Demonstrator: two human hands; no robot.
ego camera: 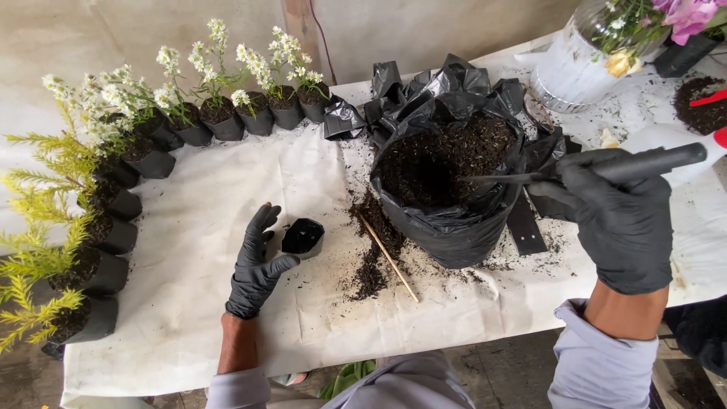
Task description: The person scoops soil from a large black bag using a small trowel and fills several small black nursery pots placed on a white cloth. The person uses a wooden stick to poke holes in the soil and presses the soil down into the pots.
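Trowel [606, 168] is gripped by the right hand [617, 220], its blade in the soil bag [447, 189]; the left hand [257, 261], open, touches a small empty pot [303, 238].

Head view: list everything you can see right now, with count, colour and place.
Soil bag: one, black, open, table centre.
Trowel: one, dark, blade over the bag's soil.
Small pot: one, black, empty, beside the left hand.
Stick: one, tan, on spilled soil.
Flower pots: a row, black, white blooms, far left.
Yellow plants: a row, black pots, left edge.
Cloth: one, white, covering the table.
Bouquet: one, mixed colours, far right.
Left hand: black glove, open, by the small pot.
Right hand: black glove, gripping the trowel.
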